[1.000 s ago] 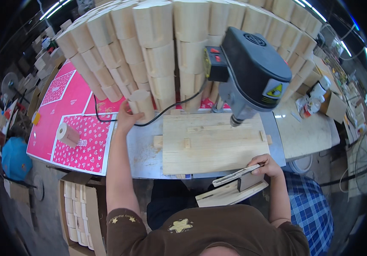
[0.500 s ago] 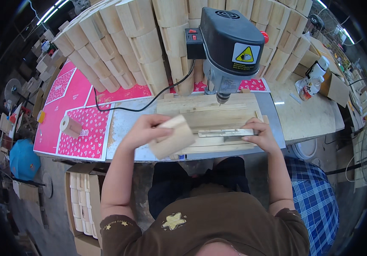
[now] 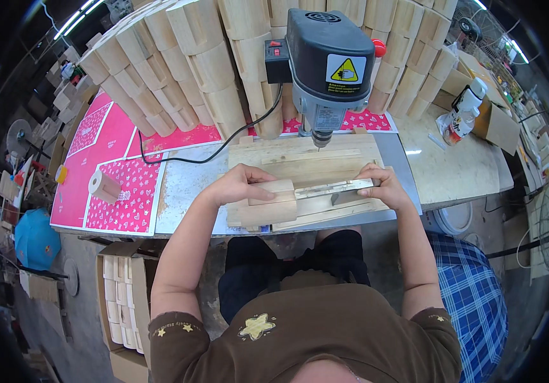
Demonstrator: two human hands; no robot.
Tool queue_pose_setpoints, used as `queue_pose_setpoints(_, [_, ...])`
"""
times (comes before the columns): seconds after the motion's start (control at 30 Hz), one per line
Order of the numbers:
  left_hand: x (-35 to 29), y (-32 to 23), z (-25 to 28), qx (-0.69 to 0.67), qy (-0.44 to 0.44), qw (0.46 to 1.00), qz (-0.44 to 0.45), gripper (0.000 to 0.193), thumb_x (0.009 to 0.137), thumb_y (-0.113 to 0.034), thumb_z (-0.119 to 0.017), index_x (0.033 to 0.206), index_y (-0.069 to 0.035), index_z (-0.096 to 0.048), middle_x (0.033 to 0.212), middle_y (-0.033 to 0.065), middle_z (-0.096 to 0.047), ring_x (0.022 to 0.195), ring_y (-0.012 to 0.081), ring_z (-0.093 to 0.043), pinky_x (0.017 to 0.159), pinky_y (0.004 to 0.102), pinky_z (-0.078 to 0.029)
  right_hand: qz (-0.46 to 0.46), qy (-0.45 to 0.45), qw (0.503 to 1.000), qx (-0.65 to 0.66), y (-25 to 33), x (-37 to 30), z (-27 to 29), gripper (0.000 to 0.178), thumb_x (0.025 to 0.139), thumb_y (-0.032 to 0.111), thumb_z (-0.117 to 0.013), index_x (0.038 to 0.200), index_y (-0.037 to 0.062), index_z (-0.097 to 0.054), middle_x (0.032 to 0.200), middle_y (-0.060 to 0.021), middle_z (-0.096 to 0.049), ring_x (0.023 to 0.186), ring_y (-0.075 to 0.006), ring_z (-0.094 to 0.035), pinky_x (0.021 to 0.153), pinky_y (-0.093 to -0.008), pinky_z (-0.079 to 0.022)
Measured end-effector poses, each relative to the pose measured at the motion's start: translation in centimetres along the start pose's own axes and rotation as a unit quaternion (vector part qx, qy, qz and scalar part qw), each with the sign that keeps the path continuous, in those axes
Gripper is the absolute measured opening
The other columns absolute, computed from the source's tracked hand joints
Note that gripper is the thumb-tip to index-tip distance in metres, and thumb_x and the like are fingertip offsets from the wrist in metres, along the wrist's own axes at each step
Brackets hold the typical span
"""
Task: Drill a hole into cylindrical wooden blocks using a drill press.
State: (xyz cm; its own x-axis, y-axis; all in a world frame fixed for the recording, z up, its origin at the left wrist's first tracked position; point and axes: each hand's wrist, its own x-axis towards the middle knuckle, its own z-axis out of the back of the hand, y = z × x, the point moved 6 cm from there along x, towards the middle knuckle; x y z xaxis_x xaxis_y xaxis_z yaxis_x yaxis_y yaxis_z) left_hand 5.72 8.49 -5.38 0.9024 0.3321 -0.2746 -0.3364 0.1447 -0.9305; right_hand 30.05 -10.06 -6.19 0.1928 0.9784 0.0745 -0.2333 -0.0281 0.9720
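Observation:
My left hand (image 3: 241,186) is closed on a pale, rounded wooden block (image 3: 273,209) at the near left of a wooden jig board (image 3: 255,153). In my right hand (image 3: 383,186) is the end of a narrow, light-coloured strip with a grey metal edge (image 3: 338,187), pinched between thumb and fingers. The strip's other end meets the block's right side; whether it sits in the block's slot I cannot tell. Just beyond my hands, a bench drill press (image 3: 328,57) stands with its chuck (image 3: 321,137) above the board, the bit apart from the block.
Tall stacks of wooden blocks (image 3: 214,70) line the back. A black cable (image 3: 223,155) curves across the bench left of the drill. A paper-like roll (image 3: 104,186) stands on the pink sheet (image 3: 73,191). A carton of blocks (image 3: 124,306) sits below left; bottles (image 3: 462,118) stand at right.
The block in my left hand has been lowered and levelled onto the board, against the strip's end. My right hand has tilted the strip slightly. The view has shifted a little.

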Motion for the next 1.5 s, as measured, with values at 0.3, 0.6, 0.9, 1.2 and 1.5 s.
queue_pose_setpoints(0.3, [1.0,1.4,-0.5,-0.048,0.015,0.999,-0.015,0.045,0.069,-0.012,-0.076,0.109,0.003,-0.062,0.099,0.0086,-0.067,0.089,0.0122,-0.061,0.086,0.0247,-0.044,-0.003,0.002,1.0,0.0,-0.1,-0.3,0.6,0.028,0.065,-0.002,-0.074,0.092,0.0034,-0.068,0.091,-0.0022,-0.057,0.09,-0.0154,-0.053,0.084,-0.0268,-0.041])
queue_pose_setpoints(0.6, [1.6,0.9,-0.8,-0.055,0.034,0.998,0.006,0.045,0.069,-0.013,-0.076,0.108,0.003,-0.063,0.098,0.0086,-0.067,0.089,0.0118,-0.06,0.085,0.024,-0.043,0.007,-0.002,1.0,-0.009,-0.3,-0.7,0.8,0.028,0.064,-0.003,-0.074,0.092,0.003,-0.068,0.09,-0.0024,-0.057,0.089,-0.0149,-0.053,0.082,-0.0264,-0.041])
queue_pose_setpoints(0.9, [4.5,2.1,-4.5,-0.211,-0.11,0.969,-0.06,0.044,0.092,-0.036,-0.049,0.108,0.004,-0.06,0.099,0.0104,-0.065,0.09,0.0175,-0.06,0.085,0.0282,-0.044,0.014,0.006,1.0,-0.007,0.7,0.0,-1.4,0.028,0.065,-0.001,-0.075,0.092,0.0037,-0.068,0.088,-0.0027,-0.058,0.087,-0.0146,-0.054,0.079,-0.026,-0.042])
queue_pose_setpoints(1.2, [4.0,0.6,-2.0,-0.084,-0.453,0.857,-0.229,0.042,0.095,-0.034,-0.041,0.097,0.004,-0.061,0.084,0.013,-0.06,0.083,0.0176,-0.054,0.08,0.0293,-0.041,0.056,-0.043,0.995,-0.071,0.5,-1.0,0.4,0.029,0.063,0.0,-0.076,0.091,0.0039,-0.068,0.086,-0.0028,-0.06,0.084,-0.0145,-0.055,0.077,-0.0259,-0.042])
queue_pose_setpoints(1.5, [5.7,-0.1,-4.2,0.519,-0.244,0.788,-0.223,0.035,0.073,-0.013,-0.058,0.106,-0.019,-0.065,0.082,0.0069,-0.061,0.082,0.0251,-0.058,0.077,0.0402,-0.037,0.054,-0.057,0.992,-0.103,0.3,-1.3,1.5,0.03,0.062,0.001,-0.077,0.09,0.0044,-0.068,0.084,-0.0014,-0.059,0.082,-0.0139,-0.054,0.075,-0.0257,-0.042])
